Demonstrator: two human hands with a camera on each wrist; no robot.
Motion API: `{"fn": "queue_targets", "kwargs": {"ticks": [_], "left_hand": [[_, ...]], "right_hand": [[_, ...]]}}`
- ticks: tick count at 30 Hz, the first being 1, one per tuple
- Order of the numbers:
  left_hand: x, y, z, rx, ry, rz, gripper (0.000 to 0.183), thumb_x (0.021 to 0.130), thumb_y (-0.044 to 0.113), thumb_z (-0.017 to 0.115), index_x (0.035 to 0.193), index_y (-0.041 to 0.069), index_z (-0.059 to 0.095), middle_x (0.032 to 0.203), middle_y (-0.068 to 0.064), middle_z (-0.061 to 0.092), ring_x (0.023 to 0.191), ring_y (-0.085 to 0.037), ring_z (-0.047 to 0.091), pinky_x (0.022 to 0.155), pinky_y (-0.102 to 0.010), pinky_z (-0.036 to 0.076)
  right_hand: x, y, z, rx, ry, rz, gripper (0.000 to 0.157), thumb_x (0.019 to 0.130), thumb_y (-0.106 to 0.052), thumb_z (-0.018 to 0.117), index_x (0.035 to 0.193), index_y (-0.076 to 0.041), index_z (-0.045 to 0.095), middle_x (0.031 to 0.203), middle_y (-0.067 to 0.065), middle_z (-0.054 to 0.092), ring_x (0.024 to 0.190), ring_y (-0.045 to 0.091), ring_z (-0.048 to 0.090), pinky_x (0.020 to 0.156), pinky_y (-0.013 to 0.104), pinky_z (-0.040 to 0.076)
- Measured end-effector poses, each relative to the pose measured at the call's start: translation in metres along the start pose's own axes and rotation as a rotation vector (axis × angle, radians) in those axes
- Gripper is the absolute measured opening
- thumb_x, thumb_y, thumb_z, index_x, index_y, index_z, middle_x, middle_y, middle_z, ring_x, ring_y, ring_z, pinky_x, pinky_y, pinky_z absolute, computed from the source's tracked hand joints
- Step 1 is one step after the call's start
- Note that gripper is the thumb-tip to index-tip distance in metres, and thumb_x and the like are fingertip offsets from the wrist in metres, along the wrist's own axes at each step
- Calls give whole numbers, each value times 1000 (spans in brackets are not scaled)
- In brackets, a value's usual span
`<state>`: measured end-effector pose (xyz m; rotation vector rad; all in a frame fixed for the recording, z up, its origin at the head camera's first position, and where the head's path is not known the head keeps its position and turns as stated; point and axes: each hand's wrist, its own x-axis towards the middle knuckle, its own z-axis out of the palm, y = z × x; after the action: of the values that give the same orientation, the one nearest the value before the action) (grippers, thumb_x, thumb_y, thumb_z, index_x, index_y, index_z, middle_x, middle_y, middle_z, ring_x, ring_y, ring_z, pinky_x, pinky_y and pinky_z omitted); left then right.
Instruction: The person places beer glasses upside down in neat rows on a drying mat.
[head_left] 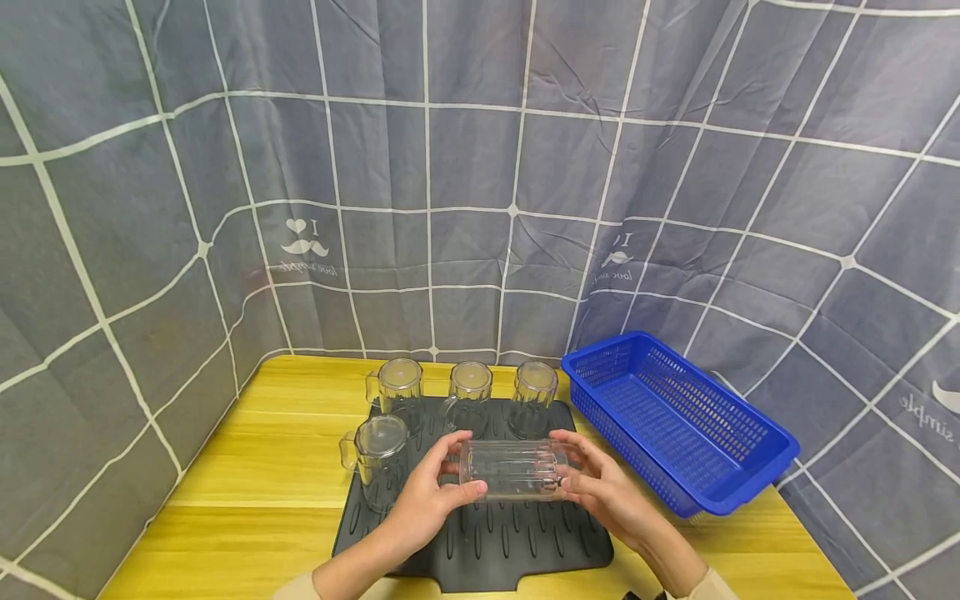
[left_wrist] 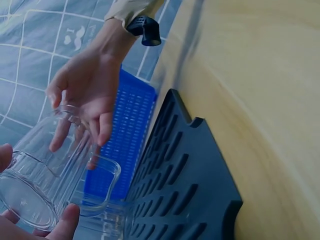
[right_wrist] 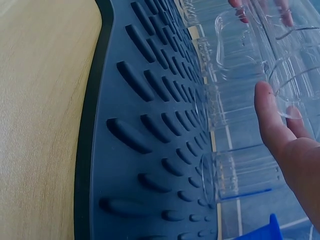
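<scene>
A clear glass mug [head_left: 513, 469] lies sideways in the air above a black drying mat [head_left: 491, 546], held between both hands. My left hand [head_left: 423, 496] grips its left end, with thumb in front and fingers behind. At the right end, the thumb and fingers of my right hand [head_left: 611, 492] hold the glass. The mug's handle [left_wrist: 112, 185] shows in the left wrist view, pointing toward the mat. Several similar mugs stand upside down on the mat, among them a front-left mug [head_left: 381, 462] nearest my left hand and a back-right mug [head_left: 534, 398] beyond my right hand.
To the right of the mat sits a blue perforated plastic basket [head_left: 678, 425], angled on the yellow wood-grain table [head_left: 247, 475]. A grey curtain with white grid lines [head_left: 472, 158] hangs behind and on both sides of the table.
</scene>
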<state>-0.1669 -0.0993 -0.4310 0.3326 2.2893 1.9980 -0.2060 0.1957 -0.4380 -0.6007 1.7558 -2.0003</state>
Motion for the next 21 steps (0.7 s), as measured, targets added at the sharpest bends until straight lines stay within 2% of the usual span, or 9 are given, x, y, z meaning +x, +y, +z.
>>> {"fn": "queue_targets", "kwargs": {"ticks": [5,8,14,21], "left_hand": [[4,6,-3,29,3,20,62,91,25,76,147,21,48,142,-11,47,117,-25,50,91,-38,49],[6,10,-5,55,3,32,61,91,24,77,145,23,50,139,-8,49,113,-23,51,89,-36,49],[10,16,-10,95,-21,83,61,88,21,79,143,21,52,129,-9,53,102,-22,56,79,-28,54],[15,21,-13,174,-46,101,61,89,24,79,143,22,52,125,-10,52,92,-20,60,74,-29,54]], "right_hand": [[0,1,2,-45,29,53,66,94,0,61,153,-11,33,156,17,31,130,26,50,100,39,52],[1,2,2,-68,6,50,67,94,1,60,154,-10,32,158,17,27,131,26,49,100,40,51],[2,6,2,-49,-70,0,67,95,4,56,155,-7,28,153,17,36,128,26,56,97,40,54],[4,9,2,-58,-83,0,67,96,4,57,155,-7,28,151,9,39,126,25,57,96,39,54]]}}
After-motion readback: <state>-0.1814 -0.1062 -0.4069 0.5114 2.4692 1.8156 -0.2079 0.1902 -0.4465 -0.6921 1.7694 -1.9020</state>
